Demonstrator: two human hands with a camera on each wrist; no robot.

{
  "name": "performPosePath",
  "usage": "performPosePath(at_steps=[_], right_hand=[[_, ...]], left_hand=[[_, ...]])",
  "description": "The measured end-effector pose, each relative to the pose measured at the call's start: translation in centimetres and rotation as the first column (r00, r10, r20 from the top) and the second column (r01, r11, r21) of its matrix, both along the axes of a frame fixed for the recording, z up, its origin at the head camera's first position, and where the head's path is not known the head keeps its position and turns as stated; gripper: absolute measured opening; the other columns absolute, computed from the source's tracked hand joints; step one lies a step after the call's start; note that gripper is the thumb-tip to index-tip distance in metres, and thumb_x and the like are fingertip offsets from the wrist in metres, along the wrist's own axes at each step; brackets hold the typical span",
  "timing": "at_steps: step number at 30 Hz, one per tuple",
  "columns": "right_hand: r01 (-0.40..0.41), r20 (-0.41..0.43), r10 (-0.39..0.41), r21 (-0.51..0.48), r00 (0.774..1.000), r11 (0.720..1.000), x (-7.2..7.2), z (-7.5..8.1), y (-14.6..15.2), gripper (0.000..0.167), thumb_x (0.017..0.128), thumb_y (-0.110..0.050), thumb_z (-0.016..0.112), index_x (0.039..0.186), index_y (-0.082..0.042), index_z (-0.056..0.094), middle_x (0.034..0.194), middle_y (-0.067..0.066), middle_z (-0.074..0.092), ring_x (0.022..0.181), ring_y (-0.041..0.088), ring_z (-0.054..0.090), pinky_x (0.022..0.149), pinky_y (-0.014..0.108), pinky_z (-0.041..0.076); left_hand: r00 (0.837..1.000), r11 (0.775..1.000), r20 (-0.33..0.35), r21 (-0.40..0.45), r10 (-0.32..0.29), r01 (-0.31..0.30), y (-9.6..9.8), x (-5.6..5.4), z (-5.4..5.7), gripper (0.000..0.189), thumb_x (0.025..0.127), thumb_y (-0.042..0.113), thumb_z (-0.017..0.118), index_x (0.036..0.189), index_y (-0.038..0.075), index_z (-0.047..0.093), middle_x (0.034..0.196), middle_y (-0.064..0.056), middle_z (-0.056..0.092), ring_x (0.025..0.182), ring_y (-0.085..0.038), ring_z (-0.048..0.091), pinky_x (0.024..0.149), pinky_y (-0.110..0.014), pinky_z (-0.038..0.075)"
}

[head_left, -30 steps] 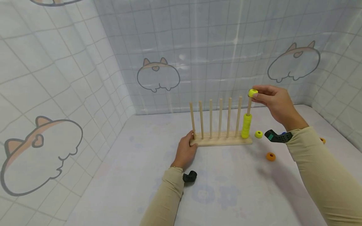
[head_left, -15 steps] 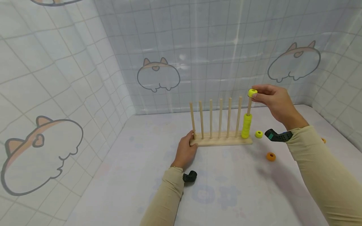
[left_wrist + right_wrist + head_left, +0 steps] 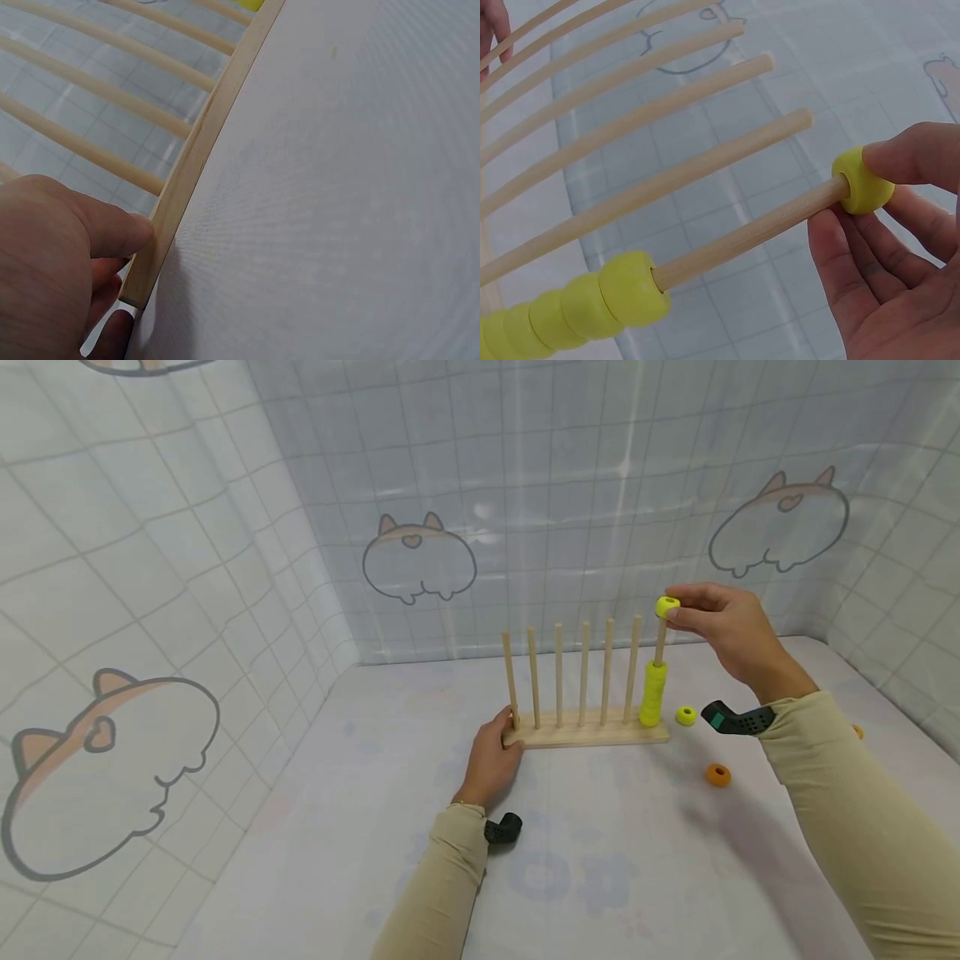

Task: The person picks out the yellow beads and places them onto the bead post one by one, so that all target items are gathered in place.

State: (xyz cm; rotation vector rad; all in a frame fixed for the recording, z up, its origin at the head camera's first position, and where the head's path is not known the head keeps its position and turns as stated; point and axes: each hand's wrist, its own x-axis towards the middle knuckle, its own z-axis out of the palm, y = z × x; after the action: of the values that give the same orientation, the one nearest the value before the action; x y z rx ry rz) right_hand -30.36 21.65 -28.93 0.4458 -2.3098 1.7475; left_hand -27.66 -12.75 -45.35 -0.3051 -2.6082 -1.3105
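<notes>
A wooden peg rack [image 3: 585, 739] stands upright on the table, with a row of several bare pegs. My left hand [image 3: 495, 760] grips the rack's left end; in the left wrist view its thumb [image 3: 124, 231] presses the base's front edge. A stack of yellow beads [image 3: 653, 693] fills the lower part of the rightmost peg. At that peg's top, my right hand [image 3: 731, 631] pinches another yellow bead [image 3: 862, 180] between thumb and fingers. The right wrist view shows the peg's tip inside this bead's hole, a length of bare peg below it.
A loose yellow bead [image 3: 686, 716] lies just right of the rack. Nearer is an orange bead [image 3: 717, 775]; another orange bead [image 3: 858, 732] shows partly past the right sleeve. A tile-patterned sheet [image 3: 555, 527] with cartoon prints rises behind and at both sides.
My right hand and its bead have shifted very slightly left at the peg's top. The left hand and the rack have stayed put.
</notes>
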Motion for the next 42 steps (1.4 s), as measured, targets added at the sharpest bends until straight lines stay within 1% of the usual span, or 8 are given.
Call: performPosePath(at_steps=[8, 12, 22, 28, 31, 35, 38, 42], right_hand=[[-0.003, 0.016, 0.003, 0.009, 1.000, 1.000, -0.02, 0.05, 0.14, 0.047, 0.098, -0.017, 0.066, 0.139, 0.003, 0.054, 0.117, -0.002, 0.062, 0.105, 0.012, 0.060, 0.089, 0.016, 0.050], [-0.009, 0.018, 0.009, 0.006, 1.000, 1.000, -0.04, 0.12, 0.17, 0.047, 0.098, -0.017, 0.067, 0.138, 0.004, 0.055, 0.117, -0.002, 0.063, 0.104, 0.012, 0.060, 0.088, 0.016, 0.050], [0.005, 0.033, -0.007, 0.049, 0.999, 0.999, 0.22, 0.41, 0.06, 0.047, 0.098, -0.022, 0.067, 0.138, 0.001, 0.056, 0.120, 0.001, 0.062, 0.105, 0.013, 0.061, 0.090, 0.017, 0.050], [-0.004, 0.033, 0.003, 0.022, 0.999, 1.000, 0.15, 0.46, 0.32, 0.048, 0.097, -0.023, 0.069, 0.137, 0.001, 0.057, 0.119, 0.001, 0.062, 0.104, 0.013, 0.062, 0.088, 0.016, 0.051], [-0.008, 0.035, 0.007, 0.015, 0.999, 1.000, 0.10, 0.47, 0.31, 0.048, 0.097, -0.023, 0.069, 0.136, 0.002, 0.057, 0.119, 0.002, 0.063, 0.105, 0.015, 0.063, 0.089, 0.017, 0.052], [-0.001, 0.039, 0.000, 0.037, 0.999, 0.999, 0.11, 0.45, 0.25, 0.047, 0.097, -0.024, 0.068, 0.136, 0.002, 0.057, 0.120, 0.002, 0.063, 0.108, 0.019, 0.063, 0.091, 0.019, 0.052], [0.001, 0.043, -0.003, 0.045, 0.999, 0.999, 0.11, 0.42, 0.24, 0.048, 0.097, -0.025, 0.068, 0.136, 0.002, 0.057, 0.120, 0.002, 0.063, 0.109, 0.021, 0.062, 0.092, 0.019, 0.051], [0.008, 0.042, -0.010, 0.058, 0.999, 0.998, 0.12, 0.39, 0.37, 0.045, 0.098, -0.026, 0.067, 0.134, 0.000, 0.059, 0.125, 0.003, 0.063, 0.110, 0.016, 0.060, 0.092, 0.017, 0.050]], left_hand=[[1.000, 1.000, -0.017, 0.003, -0.002, 0.002, 0.00, -0.01, -0.03, 0.062, 0.092, 0.002, 0.063, 0.151, 0.005, 0.043, 0.132, -0.014, 0.061, 0.127, -0.029, 0.050, 0.107, -0.044, 0.042], [1.000, 1.000, -0.007, -0.002, 0.001, -0.001, -0.11, -0.08, -0.10, 0.063, 0.093, 0.003, 0.063, 0.152, 0.006, 0.042, 0.133, -0.014, 0.060, 0.129, -0.028, 0.050, 0.108, -0.042, 0.042], [1.000, 1.000, 0.007, 0.005, -0.001, 0.001, -0.21, -0.09, -0.26, 0.063, 0.093, 0.003, 0.062, 0.153, 0.007, 0.041, 0.135, -0.014, 0.060, 0.130, -0.027, 0.049, 0.108, -0.042, 0.042], [1.000, 1.000, 0.009, -0.005, 0.003, -0.003, -0.11, -0.11, -0.21, 0.063, 0.094, 0.004, 0.062, 0.153, 0.009, 0.041, 0.135, -0.014, 0.060, 0.130, -0.027, 0.048, 0.108, -0.042, 0.041], [1.000, 1.000, 0.010, -0.010, 0.005, -0.005, -0.09, -0.16, -0.25, 0.063, 0.094, 0.004, 0.062, 0.153, 0.009, 0.041, 0.134, -0.013, 0.060, 0.130, -0.027, 0.049, 0.108, -0.042, 0.041], [1.000, 1.000, 0.007, -0.009, 0.009, -0.009, -0.02, -0.03, -0.18, 0.063, 0.094, 0.004, 0.062, 0.153, 0.009, 0.042, 0.134, -0.013, 0.060, 0.129, -0.027, 0.049, 0.108, -0.042, 0.042], [1.000, 1.000, 0.009, -0.009, 0.012, -0.011, 0.03, 0.08, -0.12, 0.063, 0.094, 0.004, 0.062, 0.153, 0.009, 0.042, 0.134, -0.013, 0.060, 0.129, -0.027, 0.049, 0.108, -0.042, 0.042], [1.000, 1.000, 0.011, -0.007, 0.011, -0.011, 0.03, 0.12, -0.09, 0.063, 0.094, 0.004, 0.062, 0.153, 0.009, 0.041, 0.135, -0.013, 0.060, 0.130, -0.027, 0.049, 0.108, -0.042, 0.041]])
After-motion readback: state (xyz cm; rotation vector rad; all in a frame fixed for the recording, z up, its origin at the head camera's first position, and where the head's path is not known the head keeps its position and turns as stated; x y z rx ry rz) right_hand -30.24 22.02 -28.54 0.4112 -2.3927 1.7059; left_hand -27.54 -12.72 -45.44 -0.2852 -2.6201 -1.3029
